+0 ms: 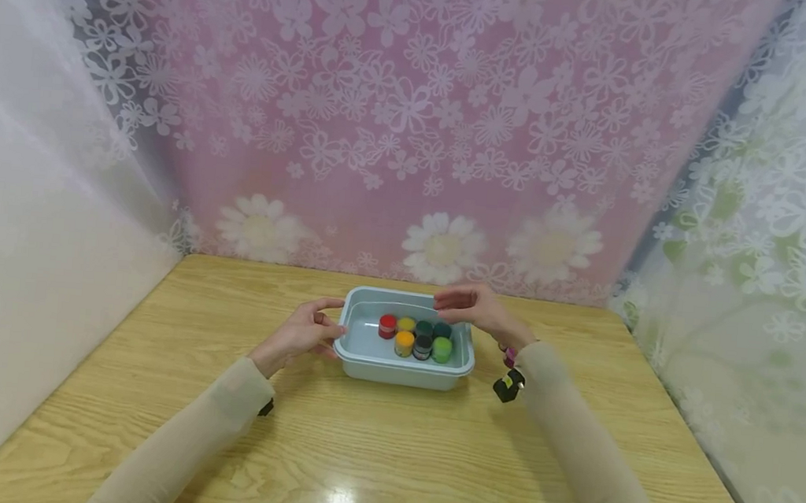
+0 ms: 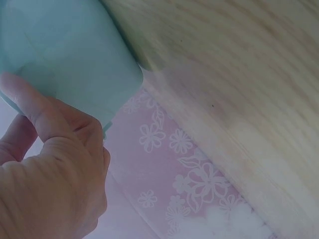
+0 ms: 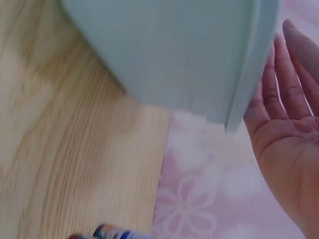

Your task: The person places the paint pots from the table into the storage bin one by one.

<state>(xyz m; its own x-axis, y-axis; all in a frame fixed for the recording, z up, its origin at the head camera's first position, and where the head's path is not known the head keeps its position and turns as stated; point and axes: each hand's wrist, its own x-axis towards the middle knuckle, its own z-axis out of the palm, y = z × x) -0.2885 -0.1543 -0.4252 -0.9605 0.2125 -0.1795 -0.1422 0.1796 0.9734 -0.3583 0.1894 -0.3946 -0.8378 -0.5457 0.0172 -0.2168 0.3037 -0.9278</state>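
A pale blue plastic basin [image 1: 397, 371] stands on the table, with several small paint jars inside, mostly toward its right half. Among them are a red jar [image 1: 387, 327], an orange-yellow jar [image 1: 404, 344], a black jar [image 1: 422, 348] and a light green jar [image 1: 441, 350]. My left hand [image 1: 300, 330] holds the basin's left rim; the left wrist view shows that hand [image 2: 55, 149] against the basin's wall [image 2: 75, 45]. My right hand [image 1: 473, 308] hovers over the far right rim, fingers loosely bent and holding nothing. Its palm [image 3: 289, 134] shows beside the basin in the right wrist view.
The wooden table [image 1: 387, 455] runs back to a pink floral curtain [image 1: 413, 126]. Pale curtains hang at both sides. A small black device [image 1: 508, 386] hangs at my right wrist. At the right wrist view's lower edge, a cut-off blue and white object [image 3: 119, 232] shows, kind unclear.
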